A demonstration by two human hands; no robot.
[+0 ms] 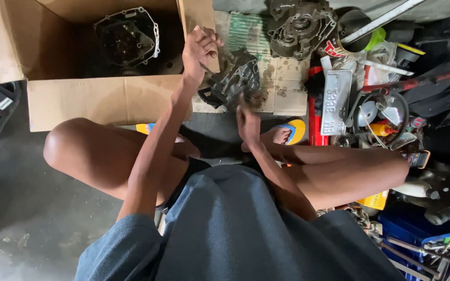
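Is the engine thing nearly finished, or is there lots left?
One engine case already sits in the cardboard box. The left hand and right hand are on a dark engine piece. Another case waits on the flattened cardboard, untouched.

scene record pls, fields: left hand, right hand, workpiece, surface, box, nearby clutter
left hand: raised left hand gripping a thin tool, beside the casing
right hand: right hand low at the casing's near edge, blurred; grip cannot be told
workpiece: dark greasy engine casing, tilted
surface: stained flattened cardboard on the concrete floor
box: open cardboard box on the left, another round engine cover inside
nearby clutter: second engine casing beyond, number plate, blue tray of tools
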